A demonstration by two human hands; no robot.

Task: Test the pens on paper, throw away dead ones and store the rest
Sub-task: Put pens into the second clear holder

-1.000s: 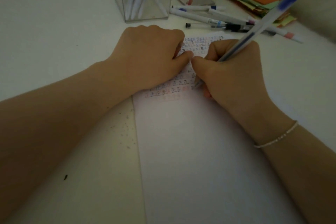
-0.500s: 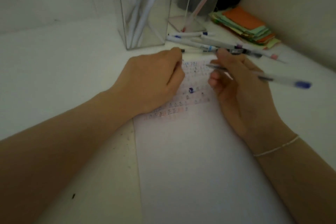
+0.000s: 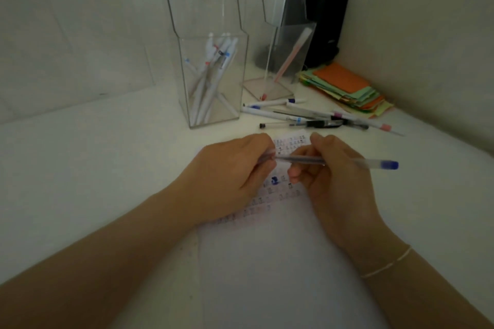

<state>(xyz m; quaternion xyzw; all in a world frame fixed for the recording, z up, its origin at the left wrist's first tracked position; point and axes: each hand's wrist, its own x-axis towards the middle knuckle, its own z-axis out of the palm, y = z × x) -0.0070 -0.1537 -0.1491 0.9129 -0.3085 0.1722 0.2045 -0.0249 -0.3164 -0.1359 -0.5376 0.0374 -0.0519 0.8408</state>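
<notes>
A clear pen with a blue end [image 3: 374, 163] lies level above the paper [image 3: 267, 262]. My right hand [image 3: 334, 184] pinches the pen's barrel, its blue end pointing right. My left hand [image 3: 230, 176] pinches a clear pen cap [image 3: 267, 157] at the pen's tip end. A fresh blue scribble [image 3: 274, 180] sits among rows of small printed marks on the sheet. Behind it stands a tall clear holder [image 3: 213, 104] with several white pens. A second clear holder [image 3: 280, 67] holds one pink pen.
Several loose pens [image 3: 307, 117] lie on the white table just beyond the paper. A stack of orange and green notes [image 3: 347, 88] sits at the back right, with a black object [image 3: 327, 27] in the corner. Walls close in behind and to the right.
My right hand lifted the pen off the paper and turned it level, leaving a blue scribble. My left hand came off the sheet and met the pen's tip. The view tilted up.
</notes>
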